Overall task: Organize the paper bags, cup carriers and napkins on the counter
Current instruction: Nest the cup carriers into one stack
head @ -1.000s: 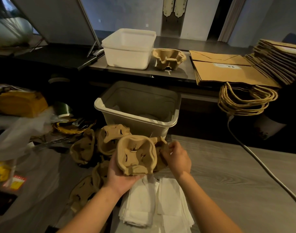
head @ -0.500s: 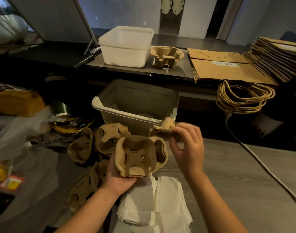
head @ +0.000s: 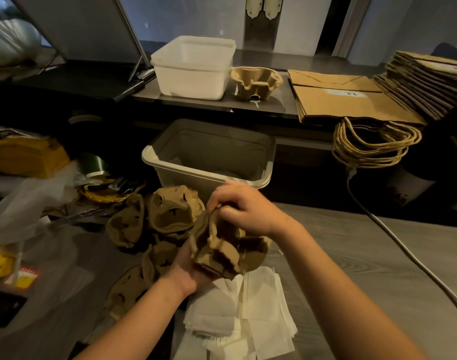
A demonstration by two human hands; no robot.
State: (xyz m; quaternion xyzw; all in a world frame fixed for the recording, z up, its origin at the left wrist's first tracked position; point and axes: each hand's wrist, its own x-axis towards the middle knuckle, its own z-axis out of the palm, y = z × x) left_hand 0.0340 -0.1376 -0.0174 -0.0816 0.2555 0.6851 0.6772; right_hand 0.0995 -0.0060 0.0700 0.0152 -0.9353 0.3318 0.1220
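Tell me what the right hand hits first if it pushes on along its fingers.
The held carriers in the left hand; the right hand grips their top edge. Beyond, likely the loose carriers; depth unclear.

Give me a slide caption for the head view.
Left hand and right hand grip stacked cup carriers above napkins, loose carriers heaped alongside.

Open counter (head: pixel 365 268) fills the lower right of the frame, crossed only by a cable (head: pixel 401 248) running diagonally to the right edge. At centre the bin (head: pixel 217 146) (mouth open upward) stands just behind the held stack (head: pixel 222 250). Loose carriers (head: pixel 170 214) crowd left of centre, napkins (head: pixel 263 302) cover bottom centre, and clutter (head: pixel 27 157) blocks the left.
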